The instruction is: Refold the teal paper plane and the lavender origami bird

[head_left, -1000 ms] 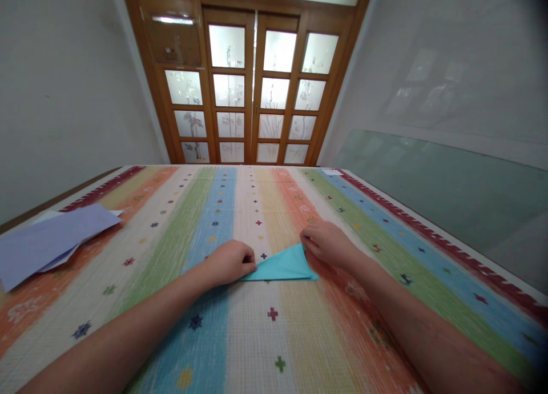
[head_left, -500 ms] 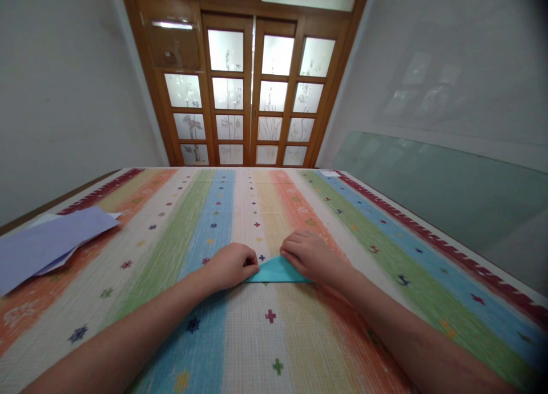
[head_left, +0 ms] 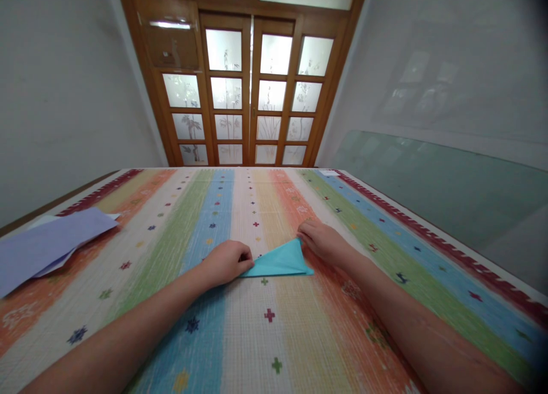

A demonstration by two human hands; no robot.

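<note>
Here's my left hand point(head_left: 226, 264), fingers pinched on the narrow tip of the folded turquoise paper point(head_left: 280, 261), and well apart from it my right hand point(head_left: 322, 238) has the raised far corner! The paper spans the gap between my hands on the striped cloth point(head_left: 252, 337), with lavender sheets point(head_left: 55, 238) off beyond my left.

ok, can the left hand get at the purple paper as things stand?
Probably, once freed: the left hand is on the narrow tip of the turquoise paper, but only striped tablecloth shows between that hand and the purple paper.
</note>
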